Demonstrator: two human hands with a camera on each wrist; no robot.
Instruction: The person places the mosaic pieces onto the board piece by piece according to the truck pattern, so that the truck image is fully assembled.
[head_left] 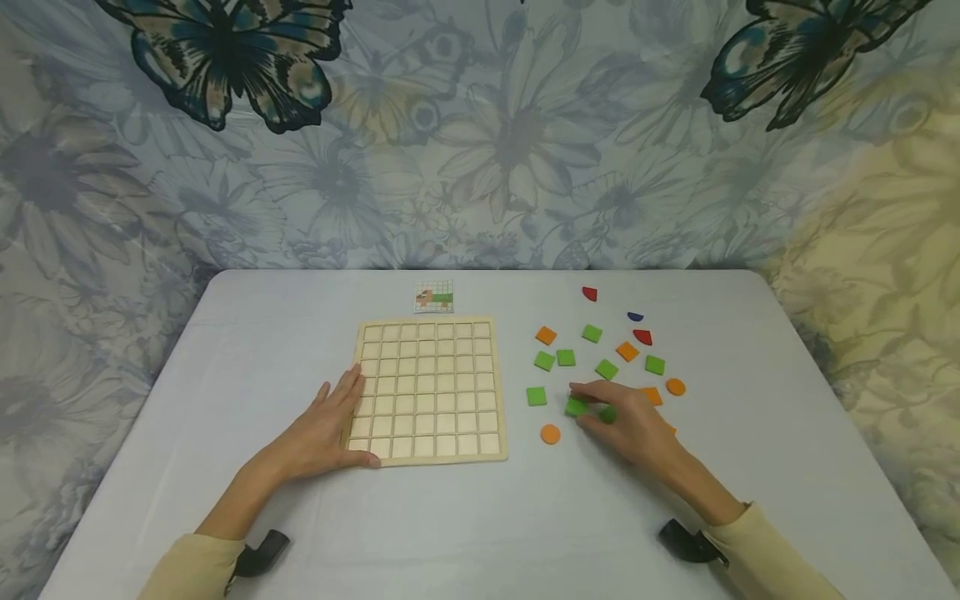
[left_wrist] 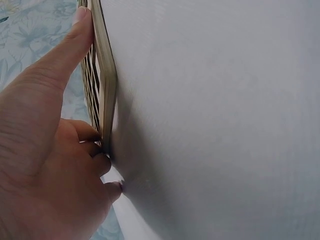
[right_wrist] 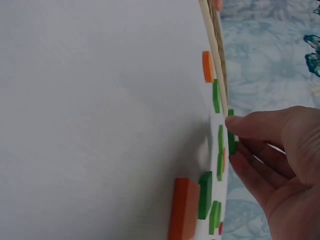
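The wooden grid board (head_left: 442, 460) lies on the white table with its square cells bare. My left hand (head_left: 321, 435) rests along the board's left side, fingers extended on the edge and thumb at the near-left corner. In the left wrist view that thumb (left_wrist: 75, 42) lies along the board's rim. To the right of the board, my right hand (head_left: 633, 425) pinches a green square tile (right_wrist: 231, 132) between thumb and fingertips, held over the table. A dark green round tile (head_left: 608, 414) shows beneath this hand, which partly hides orange tiles.
Several loose green squares (head_left: 536, 396), orange squares (head_left: 627, 351) and orange discs (head_left: 551, 434) lie right of the board. Farther back are red quarter-round pieces (head_left: 642, 337) and a blue half-round (head_left: 635, 317). A small picture card (head_left: 433, 297) lies behind the board.
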